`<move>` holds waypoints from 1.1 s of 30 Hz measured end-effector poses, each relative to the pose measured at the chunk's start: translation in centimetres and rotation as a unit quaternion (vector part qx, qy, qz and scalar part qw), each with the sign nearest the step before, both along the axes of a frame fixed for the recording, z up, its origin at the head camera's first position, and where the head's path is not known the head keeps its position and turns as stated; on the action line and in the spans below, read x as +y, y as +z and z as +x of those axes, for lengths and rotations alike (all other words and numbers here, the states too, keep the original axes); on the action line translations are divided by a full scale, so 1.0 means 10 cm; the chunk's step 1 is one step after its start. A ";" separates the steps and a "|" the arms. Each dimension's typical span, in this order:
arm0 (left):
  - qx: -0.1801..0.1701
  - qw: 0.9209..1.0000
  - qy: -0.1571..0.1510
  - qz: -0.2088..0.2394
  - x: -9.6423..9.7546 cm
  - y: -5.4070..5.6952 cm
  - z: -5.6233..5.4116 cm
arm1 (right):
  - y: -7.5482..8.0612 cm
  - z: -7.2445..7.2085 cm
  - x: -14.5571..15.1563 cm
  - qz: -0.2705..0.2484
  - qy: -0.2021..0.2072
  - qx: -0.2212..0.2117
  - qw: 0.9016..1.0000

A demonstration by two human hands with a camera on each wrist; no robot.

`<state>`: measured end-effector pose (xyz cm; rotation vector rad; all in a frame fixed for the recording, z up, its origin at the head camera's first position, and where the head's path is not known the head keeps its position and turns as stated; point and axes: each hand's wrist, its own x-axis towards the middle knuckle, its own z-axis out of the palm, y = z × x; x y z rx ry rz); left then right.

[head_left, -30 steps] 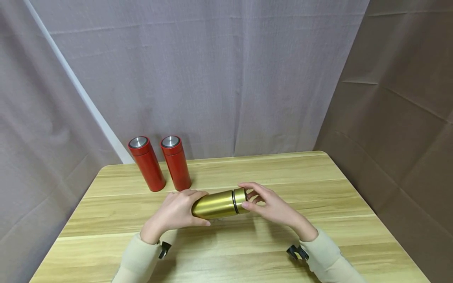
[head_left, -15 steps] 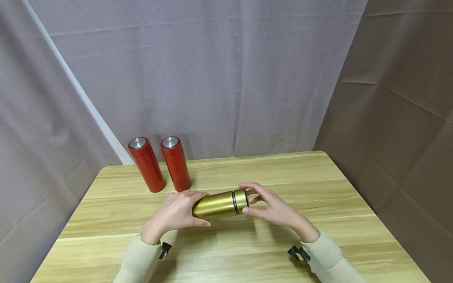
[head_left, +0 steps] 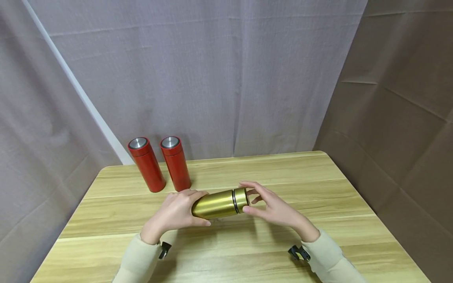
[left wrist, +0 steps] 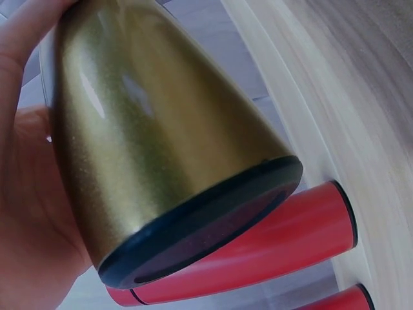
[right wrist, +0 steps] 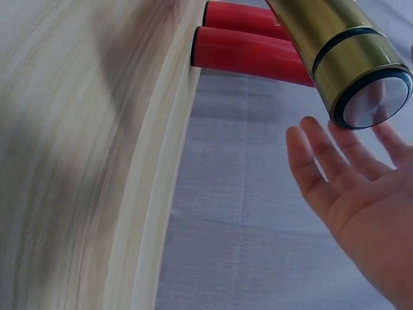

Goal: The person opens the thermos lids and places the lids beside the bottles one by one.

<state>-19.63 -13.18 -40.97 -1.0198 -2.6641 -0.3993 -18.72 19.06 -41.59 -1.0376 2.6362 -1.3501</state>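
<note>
A shiny gold thermos (head_left: 214,205) is held nearly level over the table, its capped end to the right and slightly raised. My left hand (head_left: 178,210) grips the body near the base, thumb along the near side; the left wrist view shows its black-rimmed bottom (left wrist: 210,226). At the other end, my right hand (head_left: 270,204) holds the gold lid (head_left: 241,200) between the thumb and fingertips, with the palm away from it. A black ring runs between lid and body. In the right wrist view the lid's silver top (right wrist: 374,102) faces the palm.
Two red thermoses with silver tops, the left one (head_left: 146,165) and the right one (head_left: 176,165), stand upright side by side at the back left of the wooden table (head_left: 276,169). Grey curtains (head_left: 191,78) hang behind, and a brown one (head_left: 400,98) at the right.
The right thumb and fingers have shifted slightly on the lid, the thumb lower and closer to its outer edge than a second ago. The left hand and the red thermoses stay put.
</note>
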 end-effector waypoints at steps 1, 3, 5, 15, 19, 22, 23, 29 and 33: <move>-0.002 1.000 0.002 0.000 0.00 0.01 0.00 | 0.00 -0.01 0.00 0.003 -0.002 -0.001 1.000; -0.003 1.000 0.005 -0.001 0.00 0.02 0.00 | 0.00 -0.01 0.00 0.007 -0.006 -0.005 1.000; -0.002 1.000 0.008 -0.004 0.00 0.03 0.00 | 0.00 -0.02 0.00 0.011 -0.008 -0.008 1.000; 0.001 1.000 0.004 -0.009 -0.02 0.02 -0.02 | -0.01 -0.03 0.01 0.000 -0.011 -0.035 0.999; 0.002 1.000 0.004 -0.011 -0.01 0.02 -0.02 | -0.02 -0.03 0.02 -0.005 -0.011 -0.039 0.999; 0.002 1.000 0.003 -0.011 -0.01 0.03 -0.02 | -0.02 -0.02 0.03 -0.006 -0.009 -0.036 0.999; 0.002 1.000 0.002 -0.011 -0.01 0.03 -0.02 | -0.02 -0.02 0.04 -0.006 -0.007 -0.035 0.999; 0.005 1.000 0.000 -0.014 0.00 0.03 -0.02 | -0.01 0.00 0.04 -0.009 -0.001 -0.027 1.000; 0.005 1.000 0.001 -0.015 0.00 0.03 -0.02 | -0.02 -0.01 0.04 -0.022 0.012 -0.016 1.000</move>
